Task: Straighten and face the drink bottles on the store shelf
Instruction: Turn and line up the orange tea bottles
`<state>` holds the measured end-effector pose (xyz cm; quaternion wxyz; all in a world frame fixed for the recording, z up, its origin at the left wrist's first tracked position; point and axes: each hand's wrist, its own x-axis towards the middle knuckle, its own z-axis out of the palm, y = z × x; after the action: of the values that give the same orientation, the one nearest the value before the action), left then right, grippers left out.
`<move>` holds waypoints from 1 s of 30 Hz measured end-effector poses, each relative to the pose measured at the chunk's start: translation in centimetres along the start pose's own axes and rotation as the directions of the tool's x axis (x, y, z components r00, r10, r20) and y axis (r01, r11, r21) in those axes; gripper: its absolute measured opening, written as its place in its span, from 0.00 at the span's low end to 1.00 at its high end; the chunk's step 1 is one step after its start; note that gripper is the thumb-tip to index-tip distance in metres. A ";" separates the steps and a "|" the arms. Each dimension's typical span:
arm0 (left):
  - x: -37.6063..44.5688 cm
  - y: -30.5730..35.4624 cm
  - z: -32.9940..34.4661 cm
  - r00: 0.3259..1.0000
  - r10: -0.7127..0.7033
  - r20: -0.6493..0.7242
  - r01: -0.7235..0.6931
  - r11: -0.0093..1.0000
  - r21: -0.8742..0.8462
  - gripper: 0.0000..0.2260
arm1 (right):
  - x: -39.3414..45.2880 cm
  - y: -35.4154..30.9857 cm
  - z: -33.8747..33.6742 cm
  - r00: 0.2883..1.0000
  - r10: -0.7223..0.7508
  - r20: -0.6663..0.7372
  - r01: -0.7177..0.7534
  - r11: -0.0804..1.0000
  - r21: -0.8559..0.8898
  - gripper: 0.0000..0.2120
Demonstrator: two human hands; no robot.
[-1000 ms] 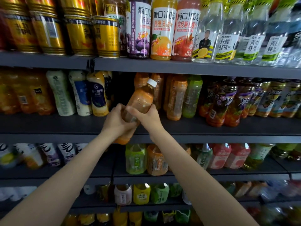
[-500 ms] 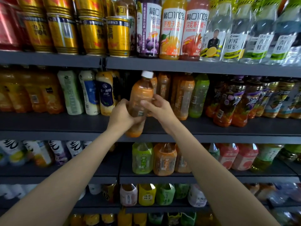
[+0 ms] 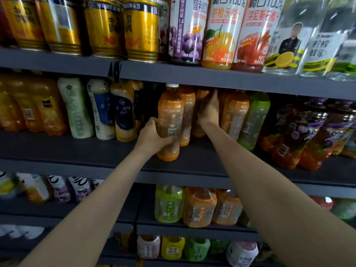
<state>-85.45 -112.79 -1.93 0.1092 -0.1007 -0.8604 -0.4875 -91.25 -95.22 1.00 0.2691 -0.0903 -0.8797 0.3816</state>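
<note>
On the dark middle shelf point(image 3: 77, 151), an orange bottle point(image 3: 170, 120) with a white cap stands upright near the front edge, its barcode side turned outward. The left hand point(image 3: 152, 137) grips it low on the body, fingers curled round the front and thumb on its left side. Just right of that bottle, the right hand point(image 3: 209, 112) reaches deeper among the other orange bottles point(image 3: 234, 114); its fingers are straight and spread, laid against a bottle further back (how firmly, I cannot tell). Right of the orange bottle again stands a green bottle point(image 3: 256, 120). Left of it are cream-coloured bottles point(image 3: 75, 110). Above it, gold cans point(image 3: 141, 29) and juice bottles point(image 3: 221, 33) fill the upper shelf.
</note>
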 end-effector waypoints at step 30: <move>-0.8 0.1 -0.1 0.993 -0.092 0.072 0.093 0.996 -0.002 0.28 | -9.2 -0.3 -3.1 0.906 -0.002 -0.423 -0.028 0.998 -0.063 0.45</move>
<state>-84.61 -112.93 -2.05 0.0550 -0.0787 -0.8662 -0.4905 -81.83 -96.83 -0.73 0.4474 -0.1858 -0.8123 0.3247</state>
